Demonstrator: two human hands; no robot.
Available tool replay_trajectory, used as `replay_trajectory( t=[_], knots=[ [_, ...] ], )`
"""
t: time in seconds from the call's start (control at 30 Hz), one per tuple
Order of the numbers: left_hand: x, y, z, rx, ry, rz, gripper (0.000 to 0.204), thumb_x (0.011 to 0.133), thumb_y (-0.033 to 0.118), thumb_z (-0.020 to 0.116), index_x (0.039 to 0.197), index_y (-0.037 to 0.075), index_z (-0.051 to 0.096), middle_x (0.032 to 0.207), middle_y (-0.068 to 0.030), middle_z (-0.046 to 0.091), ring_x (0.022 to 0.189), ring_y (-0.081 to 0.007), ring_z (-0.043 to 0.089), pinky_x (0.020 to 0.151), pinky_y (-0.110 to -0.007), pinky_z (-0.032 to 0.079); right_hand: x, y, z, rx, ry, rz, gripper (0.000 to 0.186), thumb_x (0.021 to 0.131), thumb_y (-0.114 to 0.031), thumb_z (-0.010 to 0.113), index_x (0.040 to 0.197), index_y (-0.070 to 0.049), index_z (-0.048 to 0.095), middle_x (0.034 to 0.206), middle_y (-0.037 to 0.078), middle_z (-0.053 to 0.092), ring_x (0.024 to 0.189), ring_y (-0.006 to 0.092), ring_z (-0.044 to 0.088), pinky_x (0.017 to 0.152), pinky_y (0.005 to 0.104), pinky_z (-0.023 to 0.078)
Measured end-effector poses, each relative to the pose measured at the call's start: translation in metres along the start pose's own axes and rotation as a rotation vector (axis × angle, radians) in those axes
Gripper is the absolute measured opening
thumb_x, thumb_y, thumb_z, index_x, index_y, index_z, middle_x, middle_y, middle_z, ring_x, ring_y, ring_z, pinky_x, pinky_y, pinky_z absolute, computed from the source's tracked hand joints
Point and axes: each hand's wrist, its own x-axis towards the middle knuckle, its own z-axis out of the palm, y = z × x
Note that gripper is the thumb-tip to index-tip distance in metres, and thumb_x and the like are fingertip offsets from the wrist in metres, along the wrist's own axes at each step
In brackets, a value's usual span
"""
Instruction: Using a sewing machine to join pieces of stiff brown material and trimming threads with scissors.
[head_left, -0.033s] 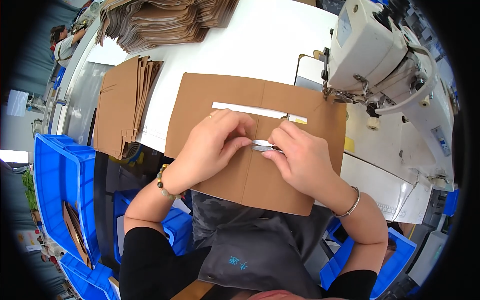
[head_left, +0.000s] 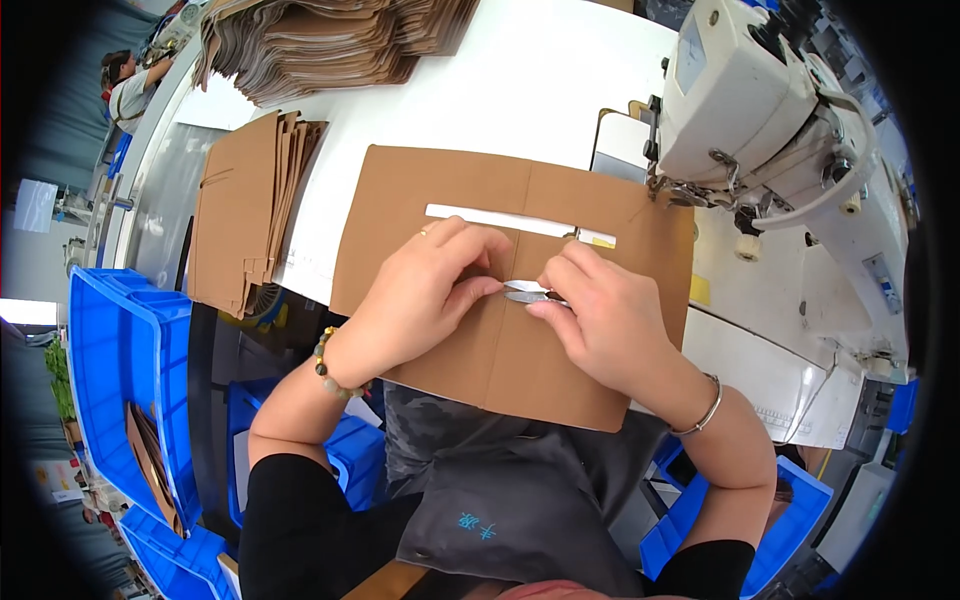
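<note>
A flat brown panel (head_left: 440, 330) with a seam down its middle lies in front of me, its near edge over my lap. A long narrow slot (head_left: 480, 217) through it shows white, with a small metal piece and a yellow patch by its right end. My right hand (head_left: 605, 315) grips small thread snips (head_left: 525, 292), blades pointing left, just over the seam below the slot. Thumb and forefinger of my left hand (head_left: 425, 290) are pinched together at the blade tips. Whatever they hold is too small to make out.
A white sewing machine (head_left: 740, 110) stands at the right, its needle area beside the panel's far right corner. Stacked brown pieces (head_left: 330, 50) lie at the back left, more brown panels (head_left: 240, 205) nearer. Blue bins (head_left: 130, 350) stand left and lower right (head_left: 790, 530). A person (head_left: 130, 90) sits far left.
</note>
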Motion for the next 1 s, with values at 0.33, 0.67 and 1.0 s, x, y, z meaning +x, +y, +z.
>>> replay_trajectory(
  t=[0.33,0.67,1.0],
  knots=[
    [0.001,-0.001,0.003,0.162,-0.065,0.07,0.009,0.088,0.007,0.071,0.091,0.006,0.063,0.093,-0.0093,0.06,0.089,-0.0314,0.062,0.077,-0.04,0.051,0.001,0.002,0.001,0.022,0.004,0.012,0.02,0.085,-0.018,0.074,0.092,-0.009,0.059,0.091,0.005,0.057,0.08,0.0242,0.065,0.062,0.0378,0.052],
    [-0.001,-0.001,0.004,0.179,-0.053,0.097,0.009,0.087,0.004,0.071,0.09,0.005,0.063,0.091,-0.01,0.059,0.088,-0.0322,0.06,0.077,-0.04,0.05,0.003,0.001,0.006,0.03,0.013,-0.011,0.02,0.083,-0.015,0.074,0.09,-0.009,0.057,0.09,0.006,0.057,0.077,0.0253,0.064,0.061,0.039,0.05],
    [-0.123,-0.059,-0.082,-0.155,0.216,-0.559,0.005,0.095,0.002,0.068,0.094,-0.002,0.068,0.08,-0.0008,0.068,0.077,-0.0073,0.062,0.071,-0.024,0.05,0.015,0.021,-0.001,0.258,0.106,0.191,0.017,0.086,-0.015,0.074,0.087,-0.006,0.059,0.085,0.009,0.063,0.073,0.0296,0.064,0.063,0.038,0.049]
  ],
)
